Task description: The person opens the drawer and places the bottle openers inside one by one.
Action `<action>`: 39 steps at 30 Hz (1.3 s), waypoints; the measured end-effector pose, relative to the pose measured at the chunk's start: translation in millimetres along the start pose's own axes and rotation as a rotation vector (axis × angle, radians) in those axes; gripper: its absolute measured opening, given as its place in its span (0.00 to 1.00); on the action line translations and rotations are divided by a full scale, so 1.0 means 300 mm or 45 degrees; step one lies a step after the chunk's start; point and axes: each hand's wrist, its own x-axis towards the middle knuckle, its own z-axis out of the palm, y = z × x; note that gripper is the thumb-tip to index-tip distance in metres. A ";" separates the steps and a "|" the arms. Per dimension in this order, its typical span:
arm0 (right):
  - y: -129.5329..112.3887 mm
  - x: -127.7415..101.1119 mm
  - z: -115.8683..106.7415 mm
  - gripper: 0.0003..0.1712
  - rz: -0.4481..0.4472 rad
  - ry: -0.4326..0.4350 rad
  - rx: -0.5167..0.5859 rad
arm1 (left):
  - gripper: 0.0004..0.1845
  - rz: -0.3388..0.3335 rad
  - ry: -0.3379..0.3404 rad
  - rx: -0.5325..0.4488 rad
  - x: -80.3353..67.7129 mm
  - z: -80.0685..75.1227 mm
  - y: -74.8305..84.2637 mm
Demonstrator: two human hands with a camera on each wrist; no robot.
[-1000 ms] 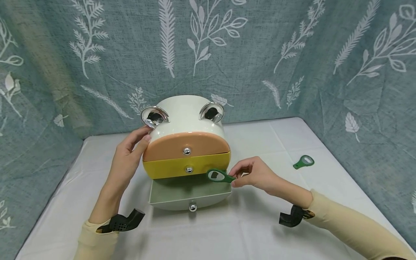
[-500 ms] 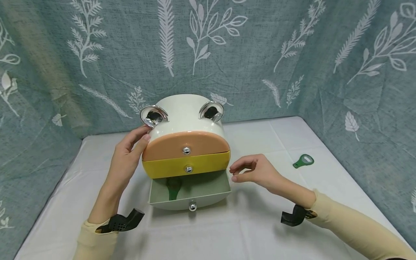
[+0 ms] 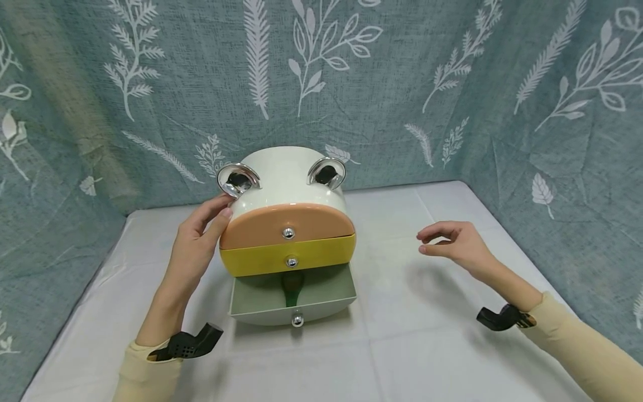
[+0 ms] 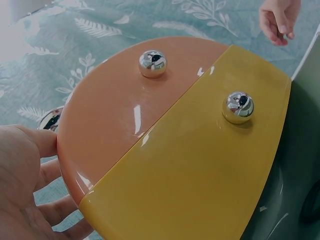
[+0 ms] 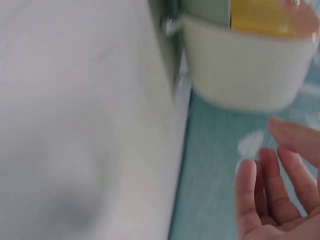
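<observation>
One green bottle opener (image 3: pixel 291 288) lay in the open bottom drawer (image 3: pixel 321 301), which only my head view showed; left hand (image 3: pixel 197 245) pressed straight-fingered against the box (image 3: pixel 283 178), right hand (image 3: pixel 454 244) hovered loosely curled, empty.

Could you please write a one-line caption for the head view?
Left hand steadies a drawer box; green opener lies in its open bottom drawer.

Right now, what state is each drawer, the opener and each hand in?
Orange top drawer: closed.
Yellow middle drawer: closed.
Grey-green bottom drawer: pulled open.
Green bottle opener: lying inside the bottom drawer, partly hidden under the yellow one.
Left hand: fingers straight, resting on the white cabinet.
Right hand: empty, relaxed, in the air above the table.
</observation>
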 end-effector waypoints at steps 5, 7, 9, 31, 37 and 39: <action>0.058 -0.012 -0.112 0.21 0.045 0.047 -0.025 | 0.24 -0.001 -0.002 0.005 0.002 0.000 0.002; 0.077 -0.017 -0.146 0.22 0.060 0.051 -0.001 | 0.24 -0.002 0.000 0.002 0.002 0.002 0.004; 0.093 -0.022 -0.175 0.22 0.074 0.062 0.024 | 0.24 -0.004 0.001 0.002 0.002 0.004 0.004; 0.260 -0.061 -0.355 0.30 0.166 0.065 -0.356 | 0.25 -0.002 0.006 0.006 -0.001 0.001 0.001; 0.308 -0.067 -0.387 0.34 0.190 0.022 -0.362 | 0.25 -0.014 0.002 -0.007 -0.001 0.003 0.004; 0.318 -0.071 -0.393 0.36 0.189 0.002 -0.358 | 0.25 -0.016 0.002 -0.012 -0.001 0.004 0.003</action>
